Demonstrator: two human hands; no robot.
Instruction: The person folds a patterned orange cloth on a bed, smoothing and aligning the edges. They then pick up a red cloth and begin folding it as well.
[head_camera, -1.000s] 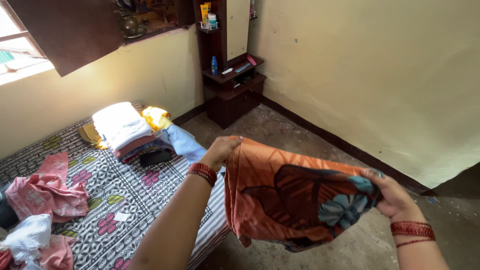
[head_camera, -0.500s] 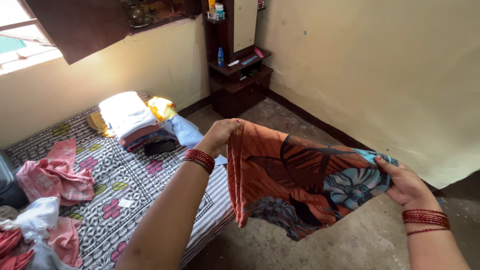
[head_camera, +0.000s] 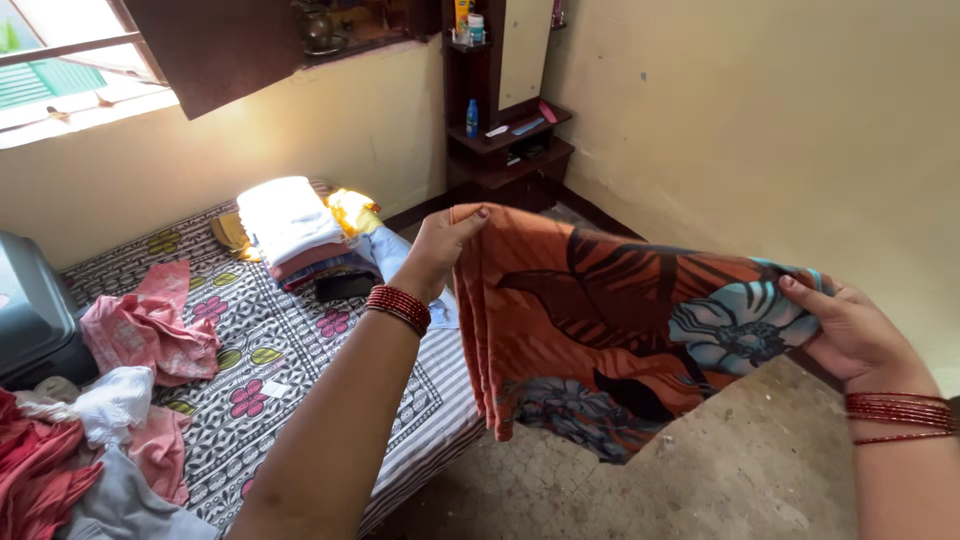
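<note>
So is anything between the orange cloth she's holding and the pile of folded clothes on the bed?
Nothing visible blocks it. The orange cloth hangs in the air, pinched at one end by the left hand and at the other by the right hand. Toward the folded pile there is only the left forearm and patterned bed cover.

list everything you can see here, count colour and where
patterned cloth: one, orange with blue flowers, held up between both hands
folded clothes stack: one, white on top, far end of bed
bedsheet: one, grey with pink flowers, on the bed
pink clothes: one loose heap, left of bed
white cloth: one, crumpled, near left edge
dark wooden shelf unit: one, room corner
blue bottle: one, on the shelf unit
left hand: grips the cloth's left top edge
right hand: grips the cloth's right edge
</note>
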